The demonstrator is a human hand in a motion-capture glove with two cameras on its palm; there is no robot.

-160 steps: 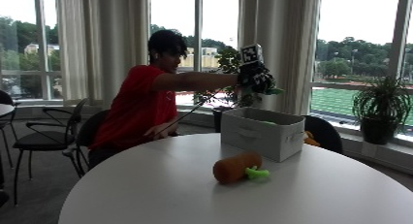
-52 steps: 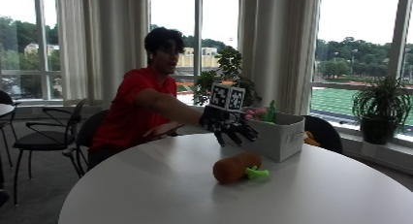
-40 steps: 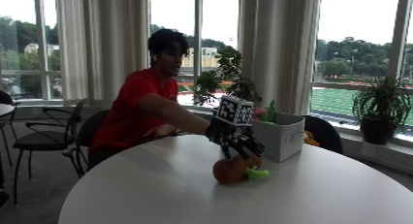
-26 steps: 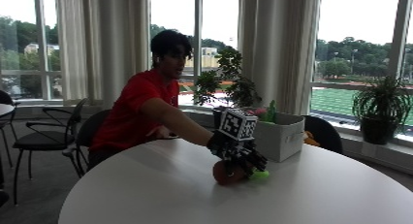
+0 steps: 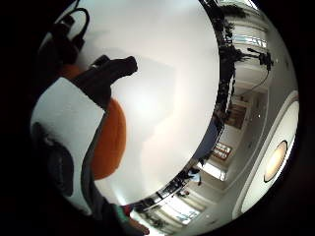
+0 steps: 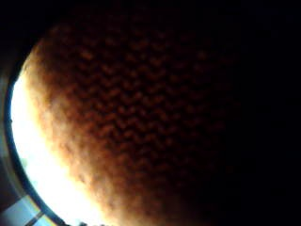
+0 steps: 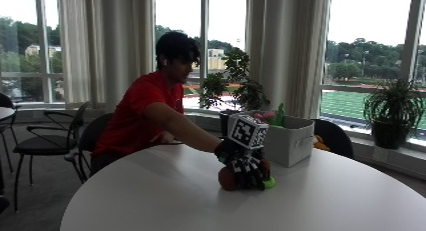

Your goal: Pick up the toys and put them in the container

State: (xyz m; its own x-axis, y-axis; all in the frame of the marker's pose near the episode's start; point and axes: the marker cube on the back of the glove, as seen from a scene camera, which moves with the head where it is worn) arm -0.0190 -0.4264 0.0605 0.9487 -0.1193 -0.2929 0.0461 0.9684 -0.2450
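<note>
In the outside view an orange knitted carrot toy (image 7: 226,178) with a green end (image 7: 268,182) lies on the round white table (image 7: 166,201). My gloved right hand (image 7: 243,163) is on top of it, fingers curled down around its body. The toy's orange knit (image 6: 141,117) fills the thumb side palm view. In the little finger side view the toy (image 5: 110,142) sits against the palm beside a black gloved finger (image 5: 106,76). The pale container (image 7: 293,141) stands just behind the hand, with pink and green toys (image 7: 269,116) sticking out of it.
A dark chair (image 7: 333,136) stands behind the container and more chairs (image 7: 46,141) are on the left. Potted plants (image 7: 393,111) line the window sill. The white tabletop (image 5: 162,73) spreads wide around the toy.
My hand came down from above the container, moved toward the near side of the table, and settled onto the orange toy, with its fingers closing over it.
</note>
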